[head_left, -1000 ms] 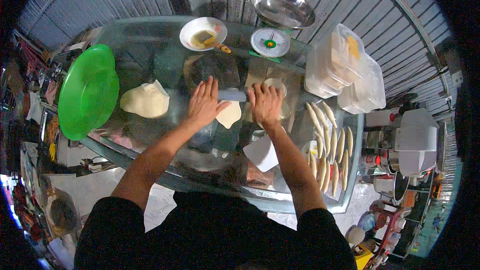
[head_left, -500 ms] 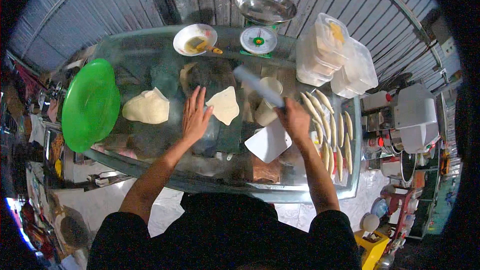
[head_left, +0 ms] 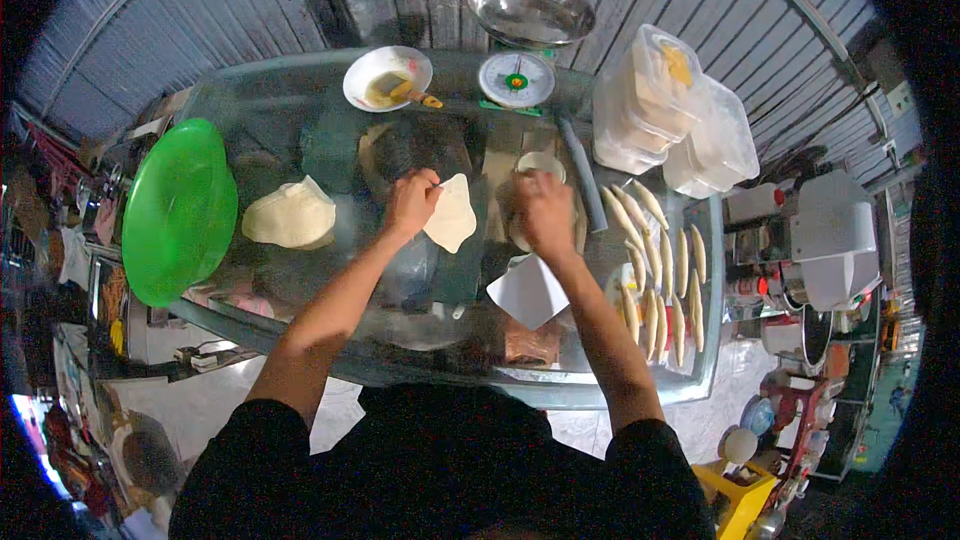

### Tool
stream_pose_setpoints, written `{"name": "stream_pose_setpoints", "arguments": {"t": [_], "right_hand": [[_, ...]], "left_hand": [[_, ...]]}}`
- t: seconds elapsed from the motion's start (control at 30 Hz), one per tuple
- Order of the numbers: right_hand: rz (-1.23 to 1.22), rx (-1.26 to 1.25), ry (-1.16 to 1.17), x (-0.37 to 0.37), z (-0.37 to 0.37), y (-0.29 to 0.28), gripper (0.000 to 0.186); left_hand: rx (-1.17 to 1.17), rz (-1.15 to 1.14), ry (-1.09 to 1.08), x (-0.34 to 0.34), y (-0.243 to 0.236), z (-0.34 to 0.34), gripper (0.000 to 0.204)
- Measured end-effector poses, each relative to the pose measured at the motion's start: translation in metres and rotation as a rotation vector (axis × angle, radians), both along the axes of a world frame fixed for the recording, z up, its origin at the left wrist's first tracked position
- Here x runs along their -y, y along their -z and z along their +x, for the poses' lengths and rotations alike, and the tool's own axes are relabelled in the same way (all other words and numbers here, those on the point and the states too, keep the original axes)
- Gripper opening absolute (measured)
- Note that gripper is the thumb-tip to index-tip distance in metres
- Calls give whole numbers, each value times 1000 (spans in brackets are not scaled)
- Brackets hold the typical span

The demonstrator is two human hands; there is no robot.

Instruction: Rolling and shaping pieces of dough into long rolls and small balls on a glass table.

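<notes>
Dim and cool overall, hard to trace to any one source; brightest at the lower-left rim, blown out to bluish white. Glinting softly off the steel pan (head_left: pixel 531 10) and hazily across the glass table (head_left: pixel 650 393). Darkened by a faint shadow on the corrugated wall (head_left: pixel 270 10). Grainy in the black shirt (head_left: pixel 430 470), smeared at the right hand (head_left: pixel 545 215), crisper at the left hand (head_left: pixel 411 205). Bowed along straight edges, softening toward the rim, black in the corners.

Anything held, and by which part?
Left hand seems to pinch the flat dough at its upper-left edge; whether the blurred right hand holds anything is unclear.
</notes>
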State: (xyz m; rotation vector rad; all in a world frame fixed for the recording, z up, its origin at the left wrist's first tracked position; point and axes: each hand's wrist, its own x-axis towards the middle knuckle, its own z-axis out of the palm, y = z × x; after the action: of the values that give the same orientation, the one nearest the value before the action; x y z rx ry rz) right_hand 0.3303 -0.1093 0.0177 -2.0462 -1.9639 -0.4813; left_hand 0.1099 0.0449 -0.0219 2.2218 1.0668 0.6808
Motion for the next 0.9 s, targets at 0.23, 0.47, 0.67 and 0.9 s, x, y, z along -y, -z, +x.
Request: {"name": "stream_pose_setpoints", "arguments": {"t": [0.23, 0.47, 0.67, 0.9], "right_hand": [[173, -338, -166, -73, -56, 42, 28], [32, -237, -83, -90, -66, 51, 28], [80, -386, -106, -89, -64, 56, 35], [80, -450, -35, -82, -76, 47, 37]], "left_hand": [[53, 226, 58, 9, 0, 10, 13], [110, 367, -4, 20, -5, 8, 20], [-65, 292, 83, 3, 5, 6, 23], [-6, 381, 13, 16, -1, 7, 28]]}}
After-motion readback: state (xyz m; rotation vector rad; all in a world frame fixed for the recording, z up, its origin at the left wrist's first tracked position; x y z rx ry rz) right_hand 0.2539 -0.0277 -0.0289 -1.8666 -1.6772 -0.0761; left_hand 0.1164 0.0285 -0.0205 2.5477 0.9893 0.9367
